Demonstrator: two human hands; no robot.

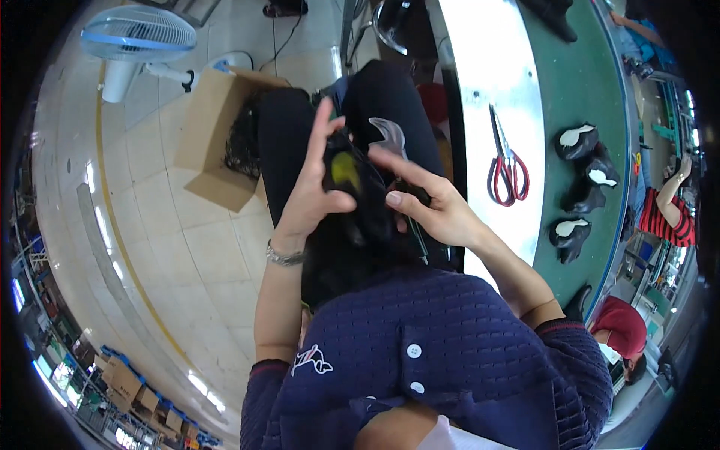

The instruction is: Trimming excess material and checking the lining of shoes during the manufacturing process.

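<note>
You hold a soft black shoe upper with a yellow-green patch (346,174) over your lap, just above the middle of the view. Your left hand (315,191) grips it from the nine o'clock side, thumb pressed across its front just under the patch and fingers stretched up along its far edge. Your right hand (431,206) meets it from three o'clock, fingers curled around the dark material, forefinger laid flat across the top; a thin dark tool handle (420,244) seems to run down from this hand, though you cannot tell what kind it is. At ten o'clock from your hands stands an open brown cardboard box (214,139) on the pale tiled floor, with a heap of black pieces (244,142) spilling over its near side. At two o'clock, red-handled scissors (506,161) lie shut on the shiny metal strip of the bench. Farther out at three o'clock, black shoe uppers with white insides (581,187) lie in a loose row on the green conveyor belt (570,90). A white and blue pedestal fan (135,41) stands at eleven o'clock.
</note>
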